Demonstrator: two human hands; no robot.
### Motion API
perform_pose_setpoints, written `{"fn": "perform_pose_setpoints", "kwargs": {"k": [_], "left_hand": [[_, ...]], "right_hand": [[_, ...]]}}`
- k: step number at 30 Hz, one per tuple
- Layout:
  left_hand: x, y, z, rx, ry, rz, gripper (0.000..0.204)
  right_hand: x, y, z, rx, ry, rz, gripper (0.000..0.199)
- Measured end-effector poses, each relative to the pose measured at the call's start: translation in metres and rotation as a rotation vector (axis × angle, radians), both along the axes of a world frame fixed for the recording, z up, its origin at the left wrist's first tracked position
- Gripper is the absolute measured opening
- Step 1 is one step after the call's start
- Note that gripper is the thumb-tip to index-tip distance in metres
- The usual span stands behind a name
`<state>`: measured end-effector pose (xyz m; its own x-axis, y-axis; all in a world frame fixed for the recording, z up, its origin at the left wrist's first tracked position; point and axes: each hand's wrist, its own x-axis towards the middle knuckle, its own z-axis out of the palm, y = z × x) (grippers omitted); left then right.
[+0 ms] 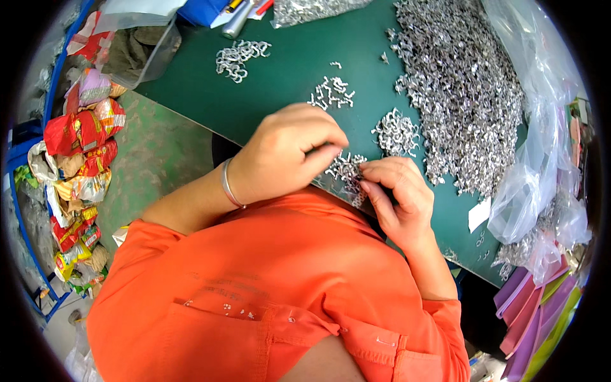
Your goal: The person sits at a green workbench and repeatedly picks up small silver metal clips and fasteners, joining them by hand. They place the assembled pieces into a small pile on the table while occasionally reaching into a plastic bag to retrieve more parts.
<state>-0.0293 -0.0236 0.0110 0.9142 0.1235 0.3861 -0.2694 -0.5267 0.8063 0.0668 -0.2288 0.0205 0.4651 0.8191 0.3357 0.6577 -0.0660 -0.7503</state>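
**Two hands, one little heap of metal clips**

Two hands meet at the near edge of the green table [210, 76], right over a small pile of silver clips [347, 170]. The left hand [289, 153], silver bangle [228, 184] on the wrist, is curled over with its fingers bent down, tips pressing into that pile. The right hand [398, 197] is half closed, thumb and forefinger pinched together at the pile's edge. Pretty sure it's gripping a clip or two, but the piece itself is too small to make out.

Everything else, going by that small pile: just beyond it sit two more little clusters, and further out to the left another loose cluster [240, 57]. To the right and beyond is the huge heap of clips [461, 89], with clear plastic bags [541, 159] past it. Well off to the left, down on the floor, crumpled colourful wrappers [79, 159] are stacked up. Orange shirt [267, 286] fills the bottom of the view.
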Motion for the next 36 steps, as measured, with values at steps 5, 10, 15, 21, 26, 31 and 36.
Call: {"fn": "perform_pose_setpoints", "kwargs": {"k": [5, 10, 15, 21, 26, 31, 36], "left_hand": [[-0.002, 0.025, -0.001, 0.059, 0.075, 0.223, 0.01], [0.002, 0.019, -0.006, 0.269, 0.069, 0.243, 0.014], [0.002, 0.016, -0.007, 0.308, 0.115, 0.246, 0.014], [-0.001, 0.016, -0.005, 0.296, 0.104, 0.25, 0.013], [-0.001, 0.018, -0.01, 0.301, 0.08, 0.241, 0.011], [0.001, 0.018, -0.007, 0.238, 0.082, 0.248, 0.008], [-0.002, 0.014, 0.004, -0.386, 0.336, 0.243, 0.003]], "right_hand": [[0.009, 0.0, 0.002, -0.038, -0.066, -0.041, 0.015], [0.035, 0.039, 0.01, -0.087, -0.282, -0.055, 0.014], [0.042, 0.068, 0.002, -0.171, -0.349, -0.056, 0.008], [0.04, 0.072, -0.001, -0.271, -0.371, -0.103, 0.008], [0.047, 0.068, -0.007, -0.258, -0.449, -0.05, 0.008], [0.046, 0.069, -0.005, -0.226, -0.448, -0.025, 0.007], [0.044, 0.064, -0.001, -0.175, -0.311, -0.048, 0.009]]}}
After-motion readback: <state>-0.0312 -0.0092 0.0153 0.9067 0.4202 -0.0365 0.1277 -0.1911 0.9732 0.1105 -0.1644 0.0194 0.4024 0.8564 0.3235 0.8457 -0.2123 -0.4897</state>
